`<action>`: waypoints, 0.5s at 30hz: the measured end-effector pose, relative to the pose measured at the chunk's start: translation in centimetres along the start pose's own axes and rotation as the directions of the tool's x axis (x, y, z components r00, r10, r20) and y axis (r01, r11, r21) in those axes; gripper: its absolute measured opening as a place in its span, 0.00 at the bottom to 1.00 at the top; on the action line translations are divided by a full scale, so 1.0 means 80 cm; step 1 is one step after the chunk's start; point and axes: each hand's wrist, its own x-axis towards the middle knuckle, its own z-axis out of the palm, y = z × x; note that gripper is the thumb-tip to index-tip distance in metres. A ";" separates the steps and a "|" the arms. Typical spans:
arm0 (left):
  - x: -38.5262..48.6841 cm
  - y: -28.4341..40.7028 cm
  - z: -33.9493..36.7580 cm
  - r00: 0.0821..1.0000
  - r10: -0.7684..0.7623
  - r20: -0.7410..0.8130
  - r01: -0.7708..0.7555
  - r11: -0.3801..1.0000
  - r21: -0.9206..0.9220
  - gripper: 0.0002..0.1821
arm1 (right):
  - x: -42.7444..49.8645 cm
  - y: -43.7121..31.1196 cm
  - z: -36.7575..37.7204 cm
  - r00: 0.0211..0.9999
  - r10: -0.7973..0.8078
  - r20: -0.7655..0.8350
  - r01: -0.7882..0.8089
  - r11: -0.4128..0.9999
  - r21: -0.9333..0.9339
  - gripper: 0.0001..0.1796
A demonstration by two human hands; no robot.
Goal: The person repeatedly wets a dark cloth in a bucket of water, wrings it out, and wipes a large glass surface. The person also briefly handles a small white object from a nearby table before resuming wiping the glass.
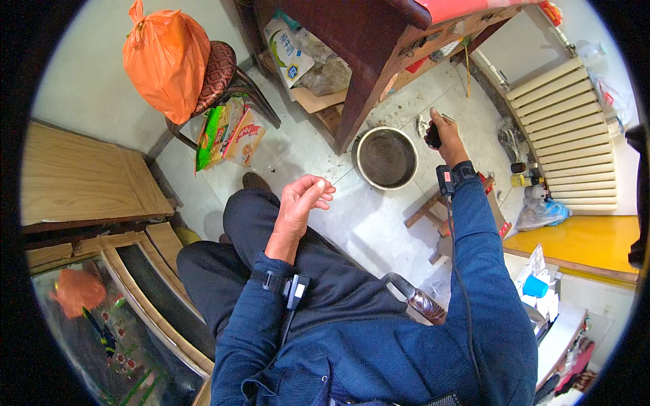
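Note:
My left hand is over my dark trousers, its fingers loosely bent and slightly apart and the thumb near the forefinger. I see nothing held in it. Reaching forward at the right, my right hand grips a dark object; the hand covers much of it, so its kind is unclear. A pale edge shows beyond the knuckles. On the floor left of that hand stands a round metal basin with a light rim and a brownish inside. A crumpled whitish scrap lies between the basin and my right hand.
A wooden table stands ahead, its leg close to the basin. An orange plastic bag sits on a chair, with food packets below. At right are a low wooden stool, a radiator and bottles.

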 end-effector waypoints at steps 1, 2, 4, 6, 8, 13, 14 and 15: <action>0.000 0.000 0.000 1.000 0.013 0.012 -0.013 1.000 -0.010 0.19 | -0.004 -0.001 -0.004 0.996 -0.025 0.089 0.016 0.994 0.107 0.28; 0.000 -0.001 0.000 1.000 0.013 0.014 -0.013 1.000 -0.014 0.19 | -0.008 -0.001 -0.006 0.994 -0.015 0.109 -0.005 0.982 0.188 0.27; -0.001 -0.001 0.000 1.000 0.012 0.008 -0.012 1.000 -0.029 0.20 | -0.012 -0.002 -0.009 0.989 0.003 0.147 -0.045 0.958 0.284 0.26; 0.000 -0.001 0.001 1.000 0.001 -0.011 -0.001 0.999 -0.051 0.22 | -0.012 -0.004 -0.008 0.992 0.065 0.110 -0.097 0.945 0.311 0.25; 0.000 -0.001 0.001 1.000 0.010 0.002 -0.010 0.998 -0.068 0.22 | -0.009 -0.006 -0.004 0.990 0.034 0.136 -0.071 0.957 0.281 0.20; 0.000 0.000 0.000 1.000 0.013 0.004 -0.013 0.997 -0.073 0.21 | -0.007 -0.006 0.002 0.999 0.001 0.036 -0.009 0.974 0.226 0.04; 0.000 0.000 0.000 1.000 0.014 0.004 -0.014 0.998 -0.069 0.21 | -0.008 -0.005 0.002 0.994 -0.062 0.087 0.037 0.965 0.260 0.03; 0.000 0.001 0.001 1.000 0.007 -0.001 -0.007 0.998 -0.061 0.21 | -0.009 -0.004 0.002 0.989 -0.112 0.096 0.082 0.956 0.281 0.03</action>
